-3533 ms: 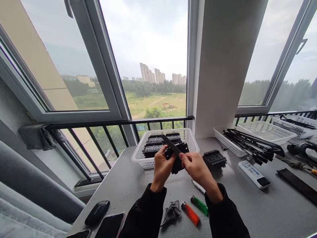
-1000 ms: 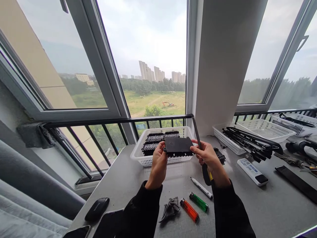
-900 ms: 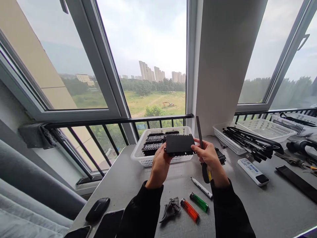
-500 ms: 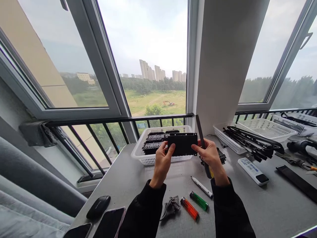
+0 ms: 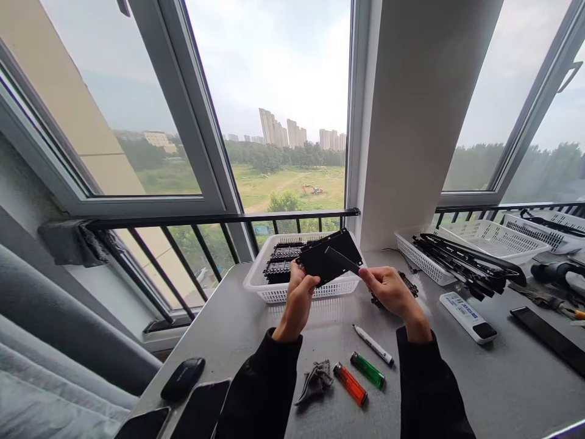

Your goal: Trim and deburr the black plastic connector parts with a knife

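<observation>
My left hand (image 5: 299,299) is closed on the lower left end of a flat black rectangular plastic part (image 5: 336,259), which is tilted with its right side raised. In my right hand (image 5: 390,292) is a flat file (image 5: 342,259), a dark straight strip whose handle is hidden by the fingers. The file's blade lies across the face of the part, pointing up and left. Behind the part stands a white plastic basket (image 5: 269,294) with rows of similar black parts (image 5: 280,262). More black pieces (image 5: 406,283) lie on the table beyond my right hand.
On the grey table (image 5: 256,341) lie a marker (image 5: 372,344), a green lighter (image 5: 368,370), a red lighter (image 5: 350,384) and a crumpled grey cloth (image 5: 315,383). Phones (image 5: 201,410) and a black case (image 5: 183,379) sit at left. At right are a basket of long black strips (image 5: 461,259) and a white device (image 5: 467,317).
My right hand has let go of the part's right end and swung the file from upright to slanting across its face. The part has tilted, right side up, in my left hand.
</observation>
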Demonstrator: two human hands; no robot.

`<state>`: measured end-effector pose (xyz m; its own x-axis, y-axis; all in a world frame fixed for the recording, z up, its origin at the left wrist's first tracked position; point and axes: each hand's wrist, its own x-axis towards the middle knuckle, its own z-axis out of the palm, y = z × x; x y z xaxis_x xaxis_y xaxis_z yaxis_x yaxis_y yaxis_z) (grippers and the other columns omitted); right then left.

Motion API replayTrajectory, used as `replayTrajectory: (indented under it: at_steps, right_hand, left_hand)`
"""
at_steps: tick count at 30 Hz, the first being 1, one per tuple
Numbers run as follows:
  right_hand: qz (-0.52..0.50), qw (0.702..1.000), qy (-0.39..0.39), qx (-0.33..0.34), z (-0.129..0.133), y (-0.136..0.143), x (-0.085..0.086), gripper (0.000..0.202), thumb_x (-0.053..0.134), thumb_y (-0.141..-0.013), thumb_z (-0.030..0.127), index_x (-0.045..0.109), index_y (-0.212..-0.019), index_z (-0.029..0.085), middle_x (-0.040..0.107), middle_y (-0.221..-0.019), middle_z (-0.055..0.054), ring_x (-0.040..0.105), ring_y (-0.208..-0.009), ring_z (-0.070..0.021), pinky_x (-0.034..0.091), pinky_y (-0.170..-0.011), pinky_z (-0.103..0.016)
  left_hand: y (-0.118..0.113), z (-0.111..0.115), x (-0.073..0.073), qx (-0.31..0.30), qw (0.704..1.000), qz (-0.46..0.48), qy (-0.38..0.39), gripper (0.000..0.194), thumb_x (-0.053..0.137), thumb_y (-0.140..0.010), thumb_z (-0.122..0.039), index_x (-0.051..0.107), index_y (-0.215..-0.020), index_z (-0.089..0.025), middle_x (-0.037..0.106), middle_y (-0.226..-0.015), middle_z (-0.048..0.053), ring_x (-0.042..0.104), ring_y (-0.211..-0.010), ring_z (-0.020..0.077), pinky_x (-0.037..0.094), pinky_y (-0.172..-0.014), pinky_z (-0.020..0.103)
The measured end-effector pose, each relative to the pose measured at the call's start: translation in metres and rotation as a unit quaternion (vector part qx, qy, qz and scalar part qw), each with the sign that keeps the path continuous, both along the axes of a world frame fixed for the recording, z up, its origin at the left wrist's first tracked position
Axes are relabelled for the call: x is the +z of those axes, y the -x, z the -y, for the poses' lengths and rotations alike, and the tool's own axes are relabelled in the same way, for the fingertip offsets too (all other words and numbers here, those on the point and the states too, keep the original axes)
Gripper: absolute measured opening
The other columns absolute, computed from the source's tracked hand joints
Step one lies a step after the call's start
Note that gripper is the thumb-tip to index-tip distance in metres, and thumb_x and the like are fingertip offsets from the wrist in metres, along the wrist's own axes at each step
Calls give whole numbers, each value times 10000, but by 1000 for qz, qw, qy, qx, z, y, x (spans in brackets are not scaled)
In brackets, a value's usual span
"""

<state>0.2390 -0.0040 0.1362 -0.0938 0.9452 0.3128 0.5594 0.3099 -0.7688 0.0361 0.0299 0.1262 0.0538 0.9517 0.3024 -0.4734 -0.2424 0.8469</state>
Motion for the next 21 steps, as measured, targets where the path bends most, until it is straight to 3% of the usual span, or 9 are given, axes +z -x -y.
replayTrajectory:
  at_steps: [4, 9, 14, 18, 21]
  right_hand:
    - [56, 998, 13, 37, 3, 12, 5, 556, 399, -902, 606, 328, -541, 188, 260, -563, 27, 241, -524, -93, 167, -498, -276]
    - [79, 997, 16, 16, 4, 15, 5, 540, 409, -908, 569, 351, -536, 182, 285, -570, 24, 258, -532, -96, 175, -511, -277]
    - [93, 995, 16, 4, 5, 12, 5, 557, 402, -904, 599, 351, -540, 181, 273, -586, 22, 268, -545, -97, 175, -518, -274]
    - [96, 995, 20, 7, 3, 7, 4, 554, 405, -906, 589, 358, -536, 179, 267, -599, 19, 264, -543, -92, 179, -522, -270]
    - [94, 995, 5, 15, 2, 8, 3, 555, 411, -906, 575, 368, -523, 177, 277, -584, 18, 264, -544, -95, 185, -525, -271]
  left_hand:
    - [-1, 3, 2, -18, 1000, -2, -18, 326, 606, -724, -236, 504, -1033, -214, 649, -1013, 23, 617, -956, 192, 488, -833, 307]
    - [-3, 3, 3, 45, 996, -66, -38, 334, 634, -827, -404, 513, -1073, -213, 660, -1051, 49, 610, -1066, 225, 444, -973, 363]
    - [-5, 0, -1, 60, 993, -64, -79, 354, 675, -812, -403, 508, -1056, -208, 658, -1094, 61, 608, -1089, 227, 435, -1002, 372]
    - [-6, -1, -2, 92, 992, -67, -64, 407, 733, -763, -377, 507, -1052, -201, 672, -1066, 58, 627, -1057, 231, 454, -974, 374]
    - [-5, -2, -2, 70, 995, -59, -50, 420, 730, -765, -386, 504, -1069, -203, 675, -1084, 60, 634, -1054, 229, 460, -965, 370]
